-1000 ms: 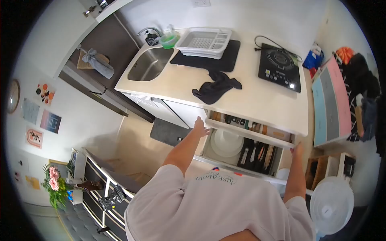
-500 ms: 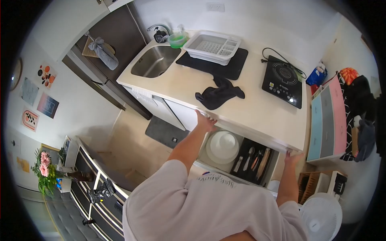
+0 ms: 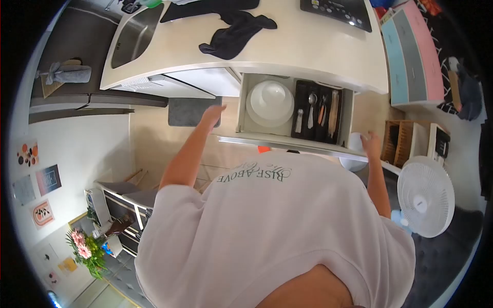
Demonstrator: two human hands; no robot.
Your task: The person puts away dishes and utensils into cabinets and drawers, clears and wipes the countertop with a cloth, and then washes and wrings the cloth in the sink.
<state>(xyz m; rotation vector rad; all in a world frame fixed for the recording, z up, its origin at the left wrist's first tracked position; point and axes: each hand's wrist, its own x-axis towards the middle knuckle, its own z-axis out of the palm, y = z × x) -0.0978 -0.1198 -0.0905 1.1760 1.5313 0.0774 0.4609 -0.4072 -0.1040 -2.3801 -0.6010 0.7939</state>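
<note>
An extended drawer lies below the countertop. Its left section holds stacked white plates with a white bowl on top. Beside them, a black cutlery tray contains spoons, other utensils and light wooden chopsticks. My left hand hangs in the air left of the drawer, apart from it, fingers extended. Near the right end of the drawer front is my right hand, fingers apart and holding nothing; whether it touches the drawer edge I cannot tell.
A black cloth lies on the countertop between the sink and an induction cooker. A white fan stands at right, near a wooden rack. A grey mat covers floor at left.
The view has tilted down and come closer to the drawer. The drawer is pulled out further, showing more of its contents. Both hands have left the countertop edge and moved to the drawer's sides.
</note>
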